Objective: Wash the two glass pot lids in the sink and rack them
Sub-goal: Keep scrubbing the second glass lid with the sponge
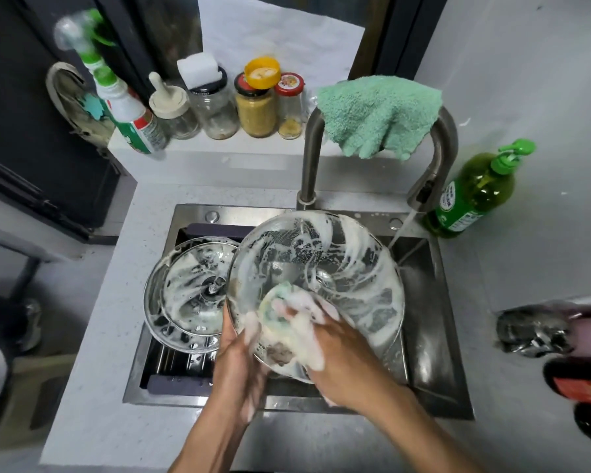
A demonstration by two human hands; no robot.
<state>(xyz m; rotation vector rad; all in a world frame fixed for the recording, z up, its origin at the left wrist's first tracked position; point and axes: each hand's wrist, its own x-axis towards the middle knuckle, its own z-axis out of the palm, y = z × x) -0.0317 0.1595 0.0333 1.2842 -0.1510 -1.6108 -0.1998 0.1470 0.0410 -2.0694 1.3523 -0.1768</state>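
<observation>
My left hand point(239, 353) grips the near rim of a soapy glass lid point(338, 268), held tilted over the sink point(434, 336). My right hand point(335, 349) presses a foamy sponge point(277, 303) against it. A second lathered lid point(188, 295) lies on the sink rack point(174, 367). Beyond, the faucet point(423, 196) runs; the green dish-soap bottle point(471, 196) label is unreadable.

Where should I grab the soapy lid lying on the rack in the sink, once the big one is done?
Probably by the knob at the middle of the smaller lid, coming straight down from above. The lid lies flat on the rack with foam over the glass, so the rim looks slippery, and the larger lid overlaps its right edge.
</observation>
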